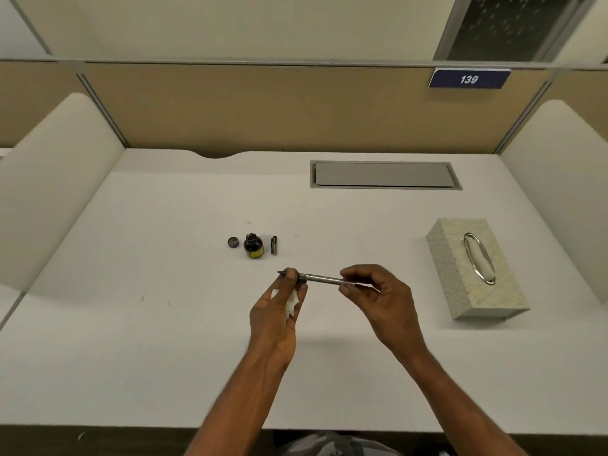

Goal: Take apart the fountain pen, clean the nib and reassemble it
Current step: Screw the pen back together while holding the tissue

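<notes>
A slim silver fountain pen [320, 278] is held level above the white desk, its dark nib [281, 273] pointing left. My left hand [279, 311] pinches the pen just behind the nib and also keeps a crumpled white tissue [292, 302] against its palm. My right hand [378, 291] grips the barrel's rear end with fingertips. The pen's dark cap [274, 245] lies on the desk beyond the hands.
An open ink bottle [253, 246] stands left of the cap, its lid [233, 242] beside it. A patterned tissue box [473, 266] sits at the right. A grey cable hatch [385, 175] is set in the desk [164, 340] at the back. Partitions enclose three sides.
</notes>
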The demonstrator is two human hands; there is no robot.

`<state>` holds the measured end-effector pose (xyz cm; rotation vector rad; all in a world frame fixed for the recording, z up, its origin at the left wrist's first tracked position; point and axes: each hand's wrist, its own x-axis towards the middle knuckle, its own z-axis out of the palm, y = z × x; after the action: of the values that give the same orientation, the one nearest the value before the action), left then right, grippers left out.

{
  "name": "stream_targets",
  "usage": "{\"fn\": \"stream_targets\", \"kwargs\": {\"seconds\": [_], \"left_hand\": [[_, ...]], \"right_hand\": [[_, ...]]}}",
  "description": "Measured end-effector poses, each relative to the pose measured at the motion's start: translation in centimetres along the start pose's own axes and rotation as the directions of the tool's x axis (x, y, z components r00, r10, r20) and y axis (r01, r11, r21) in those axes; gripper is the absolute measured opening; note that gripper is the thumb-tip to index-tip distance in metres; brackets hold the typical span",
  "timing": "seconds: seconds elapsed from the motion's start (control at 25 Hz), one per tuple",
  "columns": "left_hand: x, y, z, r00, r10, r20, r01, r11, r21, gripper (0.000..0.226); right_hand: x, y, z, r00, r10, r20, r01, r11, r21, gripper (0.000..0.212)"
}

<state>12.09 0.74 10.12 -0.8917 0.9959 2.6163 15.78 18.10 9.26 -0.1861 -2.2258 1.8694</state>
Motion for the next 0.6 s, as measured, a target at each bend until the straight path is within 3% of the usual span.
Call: {"fn": "stream_targets", "kwargs": {"seconds": [0.28,0.6], "left_hand": [[0.1,0.0,0.7,0.999,0.012,0.038,-0.012,1.000,0.016,0.013],[0.3,-0.1,0.8,0.998,0.016,0.054,-0.017,1.000,0.021,0.012]], "right_hand": [[0.4,0.1,-0.2,0.992,0.115,-0.052,-0.108,0.988,0.112,0.009],[-0.1,0.4,-1.4,0.998,0.066,0.007,-0.066,0.998,-0.009,0.017]]}}
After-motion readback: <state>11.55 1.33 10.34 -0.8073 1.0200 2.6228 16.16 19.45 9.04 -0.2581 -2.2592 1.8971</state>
